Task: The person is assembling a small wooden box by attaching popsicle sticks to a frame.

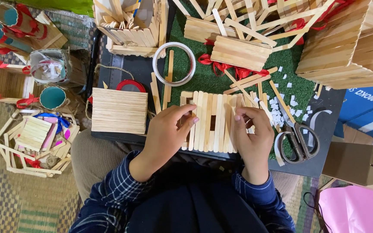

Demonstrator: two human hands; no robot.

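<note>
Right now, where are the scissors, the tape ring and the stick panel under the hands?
scissors (299, 137): head view, on the pivot above the handles.
tape ring (190, 74): head view, on its right rim.
stick panel (216, 123): head view, on the bare sticks between both hands.
</note>
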